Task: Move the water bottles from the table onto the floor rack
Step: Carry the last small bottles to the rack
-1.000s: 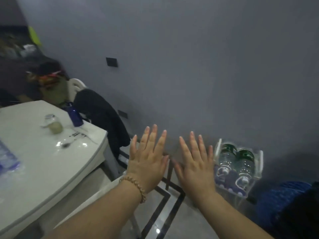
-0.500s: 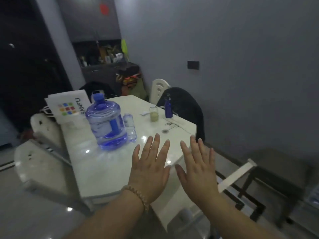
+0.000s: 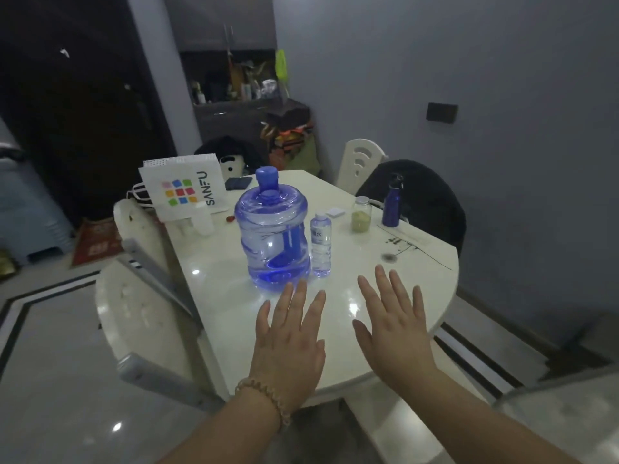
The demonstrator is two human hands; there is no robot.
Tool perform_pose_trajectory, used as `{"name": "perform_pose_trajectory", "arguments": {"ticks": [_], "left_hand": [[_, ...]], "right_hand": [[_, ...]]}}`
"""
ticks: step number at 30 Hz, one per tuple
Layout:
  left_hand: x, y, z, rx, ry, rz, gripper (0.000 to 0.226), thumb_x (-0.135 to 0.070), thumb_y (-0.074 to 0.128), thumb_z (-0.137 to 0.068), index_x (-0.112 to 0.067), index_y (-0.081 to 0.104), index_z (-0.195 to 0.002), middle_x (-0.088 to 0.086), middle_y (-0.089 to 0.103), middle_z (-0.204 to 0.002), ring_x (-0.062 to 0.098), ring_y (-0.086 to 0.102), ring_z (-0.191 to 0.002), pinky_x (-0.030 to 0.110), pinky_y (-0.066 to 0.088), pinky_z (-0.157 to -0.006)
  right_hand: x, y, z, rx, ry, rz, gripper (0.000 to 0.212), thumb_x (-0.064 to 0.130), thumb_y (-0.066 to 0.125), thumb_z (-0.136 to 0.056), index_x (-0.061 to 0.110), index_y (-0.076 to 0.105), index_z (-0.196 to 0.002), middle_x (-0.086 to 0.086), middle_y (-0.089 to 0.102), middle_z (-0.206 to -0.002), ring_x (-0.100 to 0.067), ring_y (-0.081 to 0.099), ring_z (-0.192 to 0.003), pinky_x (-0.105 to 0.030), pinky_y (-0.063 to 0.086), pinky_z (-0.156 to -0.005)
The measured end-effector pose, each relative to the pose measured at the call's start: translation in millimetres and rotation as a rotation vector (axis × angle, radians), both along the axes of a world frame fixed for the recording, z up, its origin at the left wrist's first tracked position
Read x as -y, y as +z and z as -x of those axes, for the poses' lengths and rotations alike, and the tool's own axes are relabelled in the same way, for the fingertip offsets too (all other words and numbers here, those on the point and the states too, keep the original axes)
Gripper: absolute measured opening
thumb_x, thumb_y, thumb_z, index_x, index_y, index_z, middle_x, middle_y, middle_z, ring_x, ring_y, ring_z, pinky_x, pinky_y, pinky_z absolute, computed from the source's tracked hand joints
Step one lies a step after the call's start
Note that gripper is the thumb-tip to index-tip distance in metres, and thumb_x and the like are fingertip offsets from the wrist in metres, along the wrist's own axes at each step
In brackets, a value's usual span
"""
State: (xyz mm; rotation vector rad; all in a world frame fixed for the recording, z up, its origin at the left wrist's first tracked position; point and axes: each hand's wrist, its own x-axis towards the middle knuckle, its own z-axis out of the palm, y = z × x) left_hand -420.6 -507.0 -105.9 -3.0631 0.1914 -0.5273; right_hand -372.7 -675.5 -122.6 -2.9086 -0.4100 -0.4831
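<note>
White table [image 3: 418, 296] is occupied by a blue jug [image 3: 273, 236] beside a small bottle [image 3: 321, 244]; left hand [image 3: 289, 343] and right hand [image 3: 395, 329] are held flat, spread, empty.

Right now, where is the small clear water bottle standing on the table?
In the head view, the small clear water bottle stands upright near the table's middle, close beside the big blue water jug on its right, beyond both open hands.

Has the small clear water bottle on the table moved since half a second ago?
No. The small clear bottle stands right beside the big blue jug, as before; only the camera turned.
</note>
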Motion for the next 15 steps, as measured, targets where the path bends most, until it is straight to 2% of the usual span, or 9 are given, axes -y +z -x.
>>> {"name": "perform_pose_trajectory", "arguments": {"ticks": [4, 8, 11, 13, 15], "left_hand": [[-29, -9, -62, -0.008, -0.001, -0.008, 0.076, -0.040, 0.078, -0.065, -0.018, 0.050, -0.132, 0.013, 0.047, -0.140, 0.034, 0.046, -0.126, 0.054, 0.033, -0.101], [-49, -10, -141, -0.011, 0.005, -0.008, 0.079, -0.034, 0.079, -0.063, -0.017, 0.049, -0.134, 0.013, 0.045, -0.142, 0.032, 0.043, -0.129, 0.052, 0.032, -0.102], [-53, -18, -196, 0.057, -0.055, -0.010, 0.078, -0.029, 0.081, -0.061, -0.014, 0.053, -0.132, 0.015, 0.048, -0.139, 0.034, 0.046, -0.126, 0.056, 0.035, -0.101], [-58, -26, -223, 0.129, -0.077, -0.037, 0.070, -0.026, 0.076, -0.067, -0.013, 0.052, -0.132, 0.016, 0.046, -0.140, 0.035, 0.045, -0.127, 0.055, 0.030, -0.105], [-67, -33, -248, 0.192, -0.072, -0.062, 0.060, -0.026, 0.061, -0.077, -0.011, 0.049, -0.134, 0.018, 0.044, -0.141, 0.036, 0.044, -0.128, 0.052, 0.024, -0.105]], "right_hand": [[-28, -12, -64, -0.020, 0.085, -0.074, 0.065, 0.040, 0.051, -0.092, 0.025, 0.021, -0.148, -0.005, 0.008, -0.157, -0.025, 0.003, -0.144, -0.048, 0.000, -0.113], [-54, -22, -151, -0.052, 0.128, -0.071, 0.070, 0.034, 0.051, -0.092, 0.026, 0.013, -0.150, -0.003, 0.002, -0.158, -0.024, -0.002, -0.145, -0.045, -0.007, -0.113], [-70, -28, -220, -0.055, 0.129, -0.055, 0.070, 0.036, 0.042, -0.095, 0.031, -0.002, -0.149, 0.003, -0.012, -0.157, -0.020, -0.012, -0.144, -0.040, -0.016, -0.110], [-80, -32, -255, -0.067, 0.130, -0.039, 0.069, 0.038, 0.039, -0.096, 0.031, -0.006, -0.148, 0.001, -0.014, -0.157, -0.020, -0.013, -0.143, -0.040, -0.016, -0.110], [-88, -37, -284, -0.082, 0.124, -0.020, 0.071, 0.036, 0.040, -0.095, 0.030, -0.006, -0.148, -0.001, -0.012, -0.158, -0.021, -0.011, -0.144, -0.043, -0.012, -0.111]]}}
